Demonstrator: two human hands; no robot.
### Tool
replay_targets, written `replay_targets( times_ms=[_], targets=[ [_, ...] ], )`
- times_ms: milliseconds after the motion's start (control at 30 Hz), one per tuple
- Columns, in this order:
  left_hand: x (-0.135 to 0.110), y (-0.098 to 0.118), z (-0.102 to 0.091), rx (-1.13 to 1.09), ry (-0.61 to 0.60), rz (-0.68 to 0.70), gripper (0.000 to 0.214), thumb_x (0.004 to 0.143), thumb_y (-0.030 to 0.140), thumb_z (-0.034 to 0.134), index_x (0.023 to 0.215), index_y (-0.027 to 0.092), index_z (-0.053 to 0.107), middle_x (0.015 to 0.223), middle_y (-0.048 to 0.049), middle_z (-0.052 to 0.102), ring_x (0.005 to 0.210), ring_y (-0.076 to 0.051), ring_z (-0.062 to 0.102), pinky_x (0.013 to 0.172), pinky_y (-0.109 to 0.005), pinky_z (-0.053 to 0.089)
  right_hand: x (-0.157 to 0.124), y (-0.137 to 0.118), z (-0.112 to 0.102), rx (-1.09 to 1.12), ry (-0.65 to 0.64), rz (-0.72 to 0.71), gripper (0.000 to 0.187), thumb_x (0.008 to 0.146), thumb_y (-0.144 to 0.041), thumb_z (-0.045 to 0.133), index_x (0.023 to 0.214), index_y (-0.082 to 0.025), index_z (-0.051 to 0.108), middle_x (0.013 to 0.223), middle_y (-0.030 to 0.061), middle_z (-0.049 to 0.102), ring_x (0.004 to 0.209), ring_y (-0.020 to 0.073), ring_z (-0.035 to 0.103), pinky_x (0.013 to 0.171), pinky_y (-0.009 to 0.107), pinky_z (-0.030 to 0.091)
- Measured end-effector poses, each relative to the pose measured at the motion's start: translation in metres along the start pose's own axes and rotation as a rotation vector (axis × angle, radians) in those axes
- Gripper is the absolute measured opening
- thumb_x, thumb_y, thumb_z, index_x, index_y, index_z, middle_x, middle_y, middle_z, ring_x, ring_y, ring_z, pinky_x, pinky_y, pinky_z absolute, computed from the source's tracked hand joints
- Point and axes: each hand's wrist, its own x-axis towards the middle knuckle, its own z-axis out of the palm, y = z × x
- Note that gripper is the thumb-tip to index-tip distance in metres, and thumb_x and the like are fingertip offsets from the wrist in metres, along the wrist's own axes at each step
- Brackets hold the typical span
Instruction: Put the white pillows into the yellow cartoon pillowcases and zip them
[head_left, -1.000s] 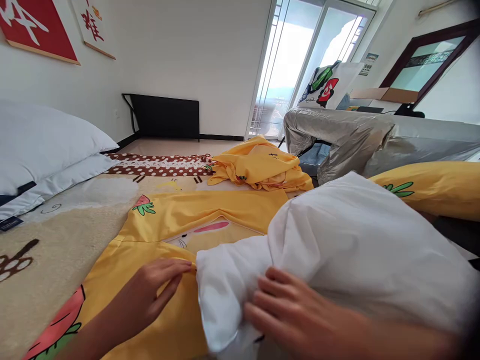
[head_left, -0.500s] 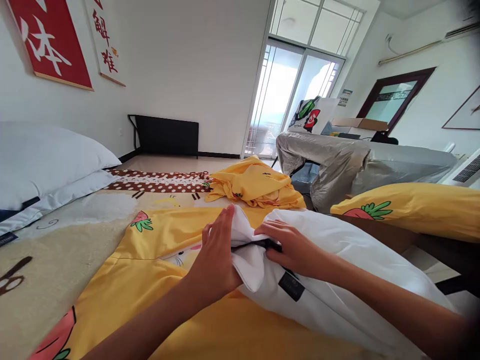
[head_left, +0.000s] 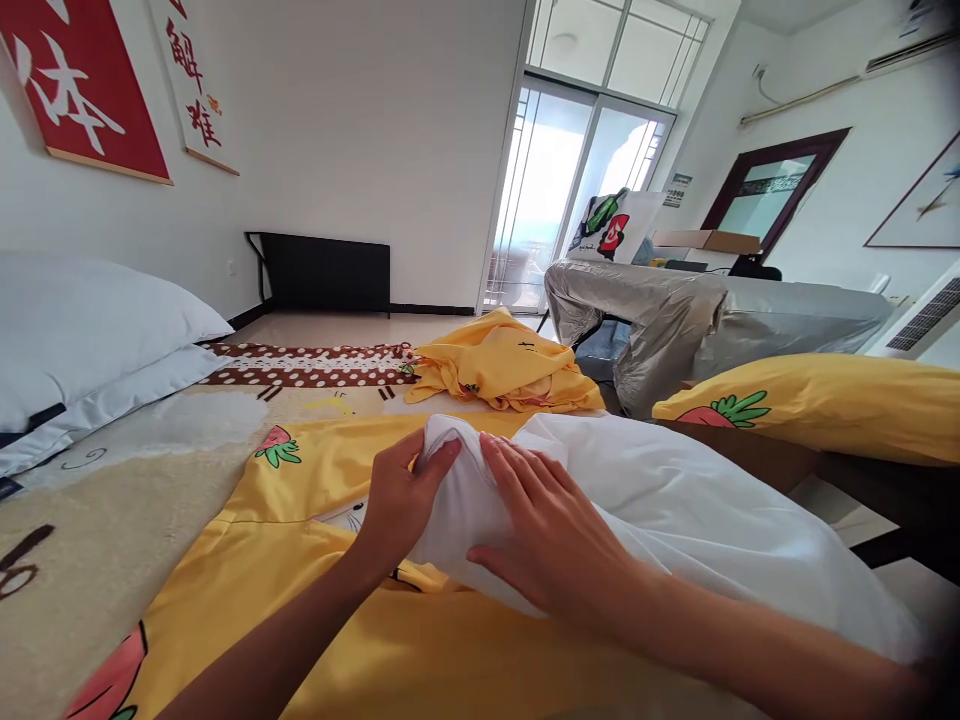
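Observation:
A white pillow (head_left: 697, 500) lies across the yellow pillowcase (head_left: 300, 470), its near end bunched up between my hands. My left hand (head_left: 401, 490) pinches the raised corner of the white pillow, thumb on the near face. With fingers stretched out, my right hand (head_left: 551, 520) lies flat against the pillow just right of that corner. Printed carrots and part of a cartoon face show on the yellow cloth. The pillow's black label is out of sight now.
Crumpled yellow fabric (head_left: 502, 365) lies at the bed's far side. White pillows (head_left: 97, 330) are stacked at left on the beige blanket (head_left: 82, 560). A yellow pillow (head_left: 840, 405) rests at right on a dark surface. Behind stands a table with a silvery cover (head_left: 645, 300).
My hands have turned and folded the pillow's corner over. The dark opening and black label are hidden now. My right hand has gone from gripping the edge to lying flat.

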Motion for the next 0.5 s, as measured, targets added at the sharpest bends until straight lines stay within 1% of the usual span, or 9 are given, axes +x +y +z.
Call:
replay_targets(
  times_ms=[33, 100, 167, 233, 267, 333, 400, 433, 500],
  targets=[
    [0.000, 0.003, 0.001, 0.002, 0.011, -0.004, 0.035, 0.080, 0.047, 0.057, 0.065, 0.016, 0.054, 0.059, 0.0037, 0.044, 0.058, -0.010, 0.038, 0.053, -0.021, 0.033, 0.002, 0.004, 0.005, -0.002, 0.020, 0.011, 0.086, 0.080, -0.046, 0.065, 0.146, -0.010, 0.025, 0.141, 0.0214, 0.044, 0.127, 0.0346, 0.043, 0.101, 0.052, 0.038],
    [0.000, 0.008, 0.003, 0.034, 0.042, 0.010, 0.036, 0.081, 0.048, 0.055, 0.063, 0.016, 0.052, 0.056, 0.0041, 0.039, 0.056, -0.009, 0.034, 0.050, -0.021, 0.029, 0.009, 0.017, 0.014, 0.058, 0.038, 0.086, 0.085, 0.079, -0.047, 0.066, 0.146, -0.013, 0.026, 0.138, 0.0197, 0.048, 0.124, 0.0333, 0.046, 0.099, 0.051, 0.040],
    [0.001, 0.011, 0.004, 0.085, 0.034, 0.029, 0.037, 0.082, 0.048, 0.053, 0.062, 0.016, 0.051, 0.056, 0.0039, 0.038, 0.056, -0.009, 0.034, 0.050, -0.022, 0.028, 0.015, 0.033, 0.020, 0.198, -0.011, 0.168, 0.069, 0.081, -0.050, 0.063, 0.137, -0.019, 0.039, 0.124, 0.0143, 0.060, 0.111, 0.0289, 0.057, 0.090, 0.045, 0.046],
    [0.002, 0.012, 0.002, 0.142, -0.041, 0.043, 0.037, 0.083, 0.048, 0.051, 0.064, 0.016, 0.053, 0.056, 0.0034, 0.042, 0.056, -0.010, 0.039, 0.051, -0.022, 0.031, 0.016, 0.046, 0.024, 0.329, -0.085, 0.200, 0.045, 0.084, -0.051, 0.059, 0.117, -0.021, 0.054, 0.104, 0.0081, 0.068, 0.091, 0.0234, 0.064, 0.077, 0.035, 0.049],
    [0.001, 0.011, 0.000, 0.167, -0.083, 0.062, 0.035, 0.084, 0.048, 0.051, 0.069, 0.017, 0.056, 0.060, 0.0025, 0.047, 0.060, -0.012, 0.045, 0.055, -0.023, 0.035, 0.016, 0.050, 0.025, 0.368, -0.106, 0.204, 0.036, 0.086, -0.051, 0.056, 0.107, -0.021, 0.058, 0.095, 0.0061, 0.070, 0.082, 0.0211, 0.064, 0.071, 0.032, 0.049],
    [-0.002, 0.007, -0.007, 0.198, -0.119, 0.133, 0.030, 0.086, 0.046, 0.052, 0.092, 0.018, 0.060, 0.083, -0.0014, 0.062, 0.082, -0.017, 0.057, 0.071, -0.025, 0.044, 0.012, 0.057, 0.025, 0.400, -0.075, 0.223, 0.031, 0.087, -0.051, 0.053, 0.091, -0.020, 0.058, 0.082, 0.0041, 0.069, 0.070, 0.0185, 0.061, 0.065, 0.029, 0.047],
    [-0.007, -0.003, -0.016, 0.211, -0.057, 0.201, 0.035, 0.087, 0.043, 0.053, 0.115, 0.023, 0.054, 0.115, -0.0050, 0.062, 0.109, -0.020, 0.055, 0.090, -0.031, 0.043, 0.009, 0.061, 0.023, 0.409, 0.021, 0.279, 0.031, 0.087, -0.051, 0.052, 0.085, -0.020, 0.056, 0.078, 0.0033, 0.067, 0.067, 0.0174, 0.059, 0.064, 0.028, 0.046],
    [-0.009, -0.010, -0.021, 0.220, -0.014, 0.210, 0.038, 0.087, 0.043, 0.053, 0.120, 0.024, 0.050, 0.124, -0.0061, 0.058, 0.116, -0.021, 0.052, 0.095, -0.033, 0.041, 0.009, 0.064, 0.022, 0.414, 0.070, 0.313, 0.031, 0.086, -0.051, 0.052, 0.083, -0.021, 0.055, 0.076, 0.0028, 0.067, 0.066, 0.0171, 0.058, 0.064, 0.028, 0.046],
    [-0.010, -0.027, -0.032, 0.220, 0.019, 0.146, 0.042, 0.086, 0.046, 0.053, 0.120, 0.023, 0.047, 0.125, -0.0087, 0.057, 0.116, -0.022, 0.053, 0.094, -0.037, 0.042, 0.009, 0.069, 0.019, 0.409, 0.165, 0.381, 0.031, 0.085, -0.051, 0.053, 0.080, -0.021, 0.055, 0.073, 0.0016, 0.065, 0.064, 0.0167, 0.056, 0.063, 0.028, 0.045]
  ],
)
